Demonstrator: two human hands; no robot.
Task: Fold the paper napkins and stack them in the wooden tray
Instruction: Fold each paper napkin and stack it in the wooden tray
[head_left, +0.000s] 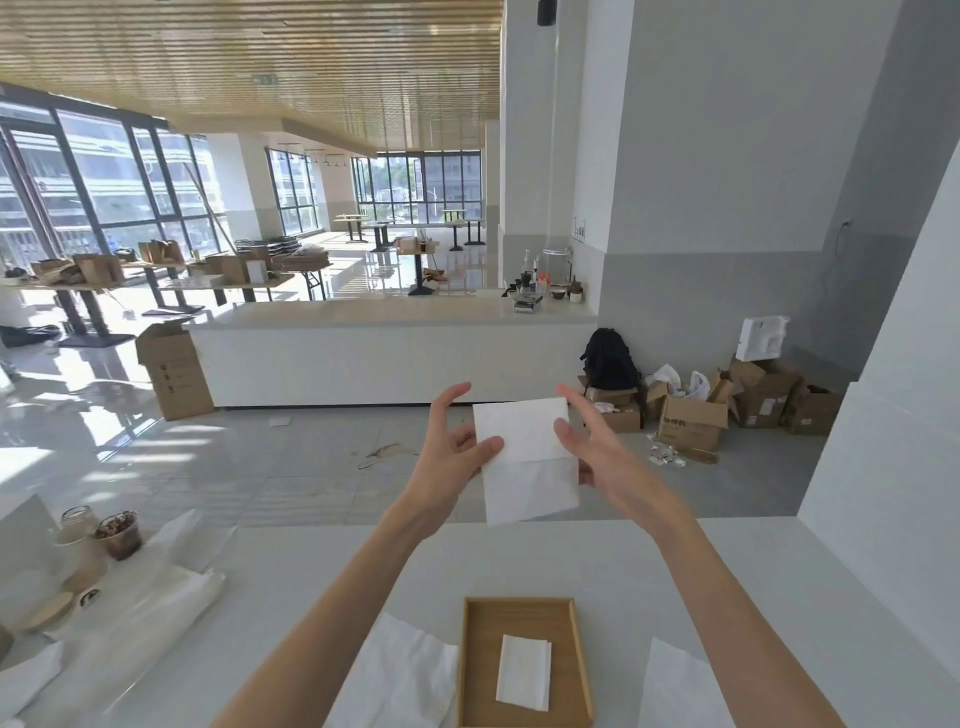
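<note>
Above the bench (311, 597), a napkin (524, 457) hangs in mid-air, pinched on both sides: left hand (452, 452) grasping its 9 o'clock edge, right hand (592, 452) its 3 o'clock edge. It appears folded once (a crease crosses it). One folded napkin (523, 671) lies in the tray (470, 665). Two flat sheets wait, one (400, 675) at the tray's 9 o'clock, one (680, 691) at 3 o'clock.

Matt white paper napkin (524, 457), light smooth wooden tray (581, 654), glossy white counter (727, 597).
</note>
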